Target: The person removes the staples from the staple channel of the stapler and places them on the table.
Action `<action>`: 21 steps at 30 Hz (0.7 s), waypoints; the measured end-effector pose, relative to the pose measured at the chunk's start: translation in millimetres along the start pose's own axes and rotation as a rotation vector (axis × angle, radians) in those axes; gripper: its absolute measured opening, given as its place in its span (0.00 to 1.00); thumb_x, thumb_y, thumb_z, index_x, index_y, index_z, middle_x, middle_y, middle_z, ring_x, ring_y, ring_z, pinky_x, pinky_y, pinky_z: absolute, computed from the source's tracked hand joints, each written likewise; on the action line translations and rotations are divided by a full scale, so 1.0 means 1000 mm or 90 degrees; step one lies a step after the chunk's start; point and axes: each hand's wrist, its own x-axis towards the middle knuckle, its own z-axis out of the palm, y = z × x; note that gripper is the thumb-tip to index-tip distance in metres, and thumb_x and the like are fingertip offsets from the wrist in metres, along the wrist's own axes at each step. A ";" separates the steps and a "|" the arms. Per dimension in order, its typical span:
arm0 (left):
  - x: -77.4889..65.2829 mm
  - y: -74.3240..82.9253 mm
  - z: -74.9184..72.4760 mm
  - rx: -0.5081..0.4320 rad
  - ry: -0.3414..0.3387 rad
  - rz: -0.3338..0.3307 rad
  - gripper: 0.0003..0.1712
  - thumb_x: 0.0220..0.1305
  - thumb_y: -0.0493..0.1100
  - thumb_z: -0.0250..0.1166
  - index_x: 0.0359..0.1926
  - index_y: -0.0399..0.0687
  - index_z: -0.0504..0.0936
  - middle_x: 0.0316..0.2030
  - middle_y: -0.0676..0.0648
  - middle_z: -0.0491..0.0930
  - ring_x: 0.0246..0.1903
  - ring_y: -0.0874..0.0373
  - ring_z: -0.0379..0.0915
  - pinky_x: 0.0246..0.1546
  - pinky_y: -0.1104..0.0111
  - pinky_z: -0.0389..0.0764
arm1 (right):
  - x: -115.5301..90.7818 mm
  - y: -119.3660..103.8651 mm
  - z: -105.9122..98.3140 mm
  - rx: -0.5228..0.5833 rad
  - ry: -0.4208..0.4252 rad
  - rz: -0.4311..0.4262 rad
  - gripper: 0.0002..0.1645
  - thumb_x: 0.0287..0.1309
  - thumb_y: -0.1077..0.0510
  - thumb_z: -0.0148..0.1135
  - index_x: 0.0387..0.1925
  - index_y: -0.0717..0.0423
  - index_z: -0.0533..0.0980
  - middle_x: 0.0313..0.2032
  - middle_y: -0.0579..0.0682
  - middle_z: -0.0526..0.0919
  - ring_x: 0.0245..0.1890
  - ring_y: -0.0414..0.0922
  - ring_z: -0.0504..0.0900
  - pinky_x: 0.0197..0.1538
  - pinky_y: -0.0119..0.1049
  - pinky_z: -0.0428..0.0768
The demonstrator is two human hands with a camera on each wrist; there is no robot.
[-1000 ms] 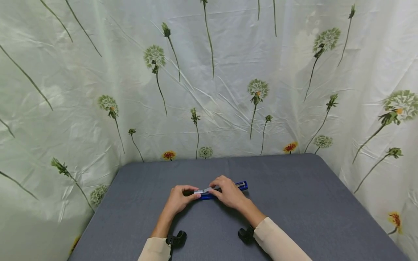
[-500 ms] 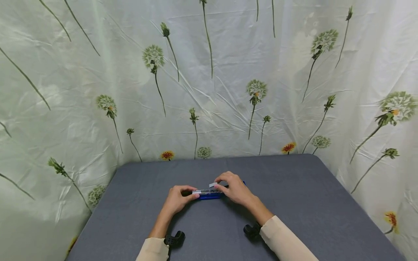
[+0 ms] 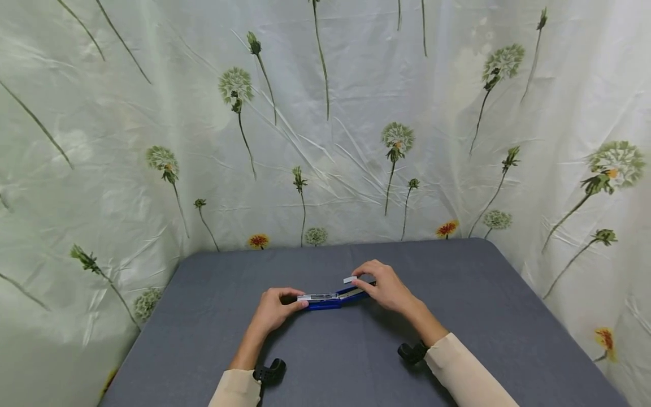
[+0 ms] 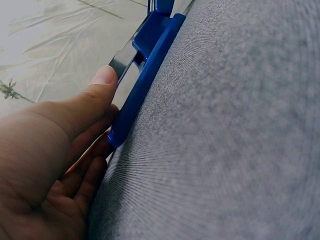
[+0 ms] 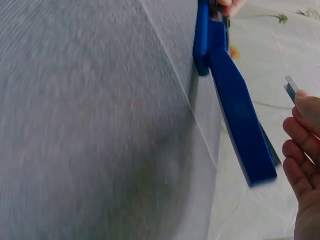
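Observation:
A blue stapler [image 3: 325,305] lies on the grey table, its top arm [image 5: 242,117] swung back and slanting up to the right. The metal staple channel [image 4: 120,65] shows above the base. My left hand [image 3: 277,309] pinches the stapler's left end, thumb on the near side of the channel. Just over the swung-back arm, my right hand [image 3: 385,288] pinches a short strip of staples [image 5: 291,89] between thumb and fingertips. The strip is clear of the stapler, and the other right fingers are loosely curled.
Grey cloth covers the table [image 3: 325,362], its far edge close to a flower-printed curtain [image 3: 335,141]. A black camera mount sits at each wrist, the left one [image 3: 272,371] and the right one [image 3: 412,353] both over the cloth.
My right hand has lifted the staple strip off the channel and carried it right and away from me, uncovering the swung-back arm. My left hand stays at the stapler's left end.

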 end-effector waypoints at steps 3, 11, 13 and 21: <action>0.000 0.000 0.000 0.000 0.003 0.003 0.10 0.56 0.52 0.79 0.41 0.64 0.92 0.41 0.56 0.90 0.46 0.56 0.84 0.51 0.55 0.82 | -0.003 0.007 -0.009 0.005 0.013 -0.005 0.10 0.65 0.53 0.70 0.47 0.50 0.86 0.46 0.46 0.88 0.51 0.48 0.83 0.54 0.56 0.81; 0.000 -0.001 0.000 0.000 -0.001 0.000 0.10 0.55 0.53 0.80 0.39 0.66 0.92 0.40 0.57 0.90 0.46 0.58 0.84 0.51 0.56 0.81 | -0.016 0.024 -0.029 -0.020 0.044 0.006 0.10 0.63 0.54 0.72 0.45 0.49 0.87 0.45 0.46 0.88 0.50 0.48 0.83 0.53 0.57 0.81; 0.000 -0.002 0.000 0.001 -0.001 0.000 0.10 0.55 0.53 0.80 0.39 0.66 0.92 0.40 0.57 0.90 0.45 0.59 0.84 0.50 0.57 0.81 | -0.018 0.027 -0.034 -0.026 0.046 0.010 0.09 0.62 0.55 0.73 0.45 0.50 0.87 0.45 0.46 0.88 0.49 0.48 0.84 0.53 0.57 0.81; 0.001 0.000 -0.001 0.001 -0.003 -0.002 0.10 0.55 0.53 0.80 0.39 0.65 0.92 0.40 0.57 0.90 0.46 0.58 0.84 0.51 0.56 0.81 | -0.031 0.038 -0.051 -0.048 0.045 0.033 0.09 0.63 0.56 0.72 0.45 0.51 0.86 0.46 0.47 0.88 0.49 0.48 0.84 0.53 0.56 0.81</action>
